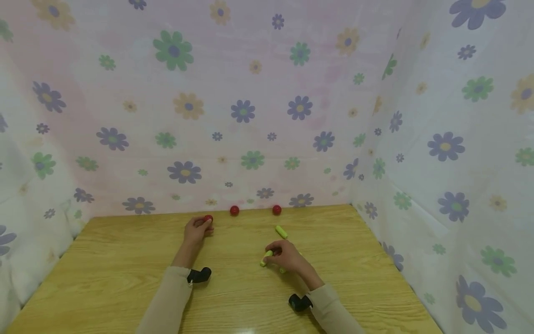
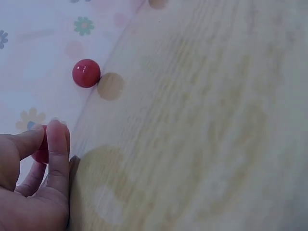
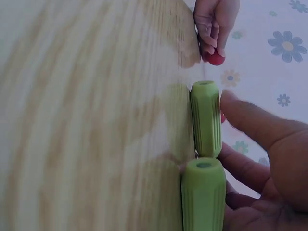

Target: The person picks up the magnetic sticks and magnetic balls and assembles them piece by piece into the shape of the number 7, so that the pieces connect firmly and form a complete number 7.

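Observation:
At the back left of the table, my left hand (image 1: 198,230) pinches a red ball (image 1: 208,218) between thumb and fingers. Two more red balls, one left (image 1: 234,210) and one right (image 1: 277,210), sit along the back edge. My right hand (image 1: 288,256) has thumb and fingers around a light-green ribbed cylinder (image 3: 206,120), which lies on the table. Another green cylinder (image 3: 204,197) with a hole in its end is nearer the right wrist camera, partly under the hand in the head view. Beyond the right hand lies a further green cylinder (image 1: 281,232).
The wood-grain table (image 1: 233,297) meets a flower-printed cloth (image 1: 267,153) at its back edge. Similar cloth hangs on the left and right sides. A black wrist camera (image 1: 199,275) sits on the left wrist and another camera (image 1: 300,303) on the right.

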A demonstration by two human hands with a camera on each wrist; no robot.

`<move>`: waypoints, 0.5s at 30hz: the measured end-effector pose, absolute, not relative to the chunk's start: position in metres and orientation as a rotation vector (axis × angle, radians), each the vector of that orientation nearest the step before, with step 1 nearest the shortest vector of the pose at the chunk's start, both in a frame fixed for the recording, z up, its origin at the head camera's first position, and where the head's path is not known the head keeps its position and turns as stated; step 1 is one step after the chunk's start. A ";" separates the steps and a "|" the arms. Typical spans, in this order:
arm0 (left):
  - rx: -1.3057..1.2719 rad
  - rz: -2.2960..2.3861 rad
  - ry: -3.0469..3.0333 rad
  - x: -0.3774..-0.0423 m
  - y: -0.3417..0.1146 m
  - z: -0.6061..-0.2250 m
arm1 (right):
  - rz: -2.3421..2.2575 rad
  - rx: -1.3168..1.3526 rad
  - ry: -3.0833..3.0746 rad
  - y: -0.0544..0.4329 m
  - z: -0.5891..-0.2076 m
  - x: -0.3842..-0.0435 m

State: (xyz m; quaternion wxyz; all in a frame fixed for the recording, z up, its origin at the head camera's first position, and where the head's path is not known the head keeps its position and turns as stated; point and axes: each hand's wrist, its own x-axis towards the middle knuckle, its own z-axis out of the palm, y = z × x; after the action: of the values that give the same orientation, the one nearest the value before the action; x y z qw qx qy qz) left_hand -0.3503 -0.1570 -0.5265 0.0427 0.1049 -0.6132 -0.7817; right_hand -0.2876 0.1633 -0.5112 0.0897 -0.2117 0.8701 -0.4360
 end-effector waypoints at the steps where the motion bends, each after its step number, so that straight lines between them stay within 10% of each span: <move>1: 0.318 -2.384 -1.895 -0.349 -0.158 -0.528 | -1.296 -0.640 2.575 0.164 -0.511 -0.288; 15: 0.169 -2.298 -2.129 -0.328 -0.162 -0.532 | -1.270 -0.695 2.540 0.168 -0.511 -0.289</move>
State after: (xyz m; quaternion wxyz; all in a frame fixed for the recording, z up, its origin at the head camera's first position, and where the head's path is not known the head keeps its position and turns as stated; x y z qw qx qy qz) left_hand -0.3281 -0.1620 -0.5318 0.0022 0.0538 -0.6787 -0.7324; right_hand -0.2887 0.1676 -0.5112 0.1090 -0.2363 0.8637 -0.4317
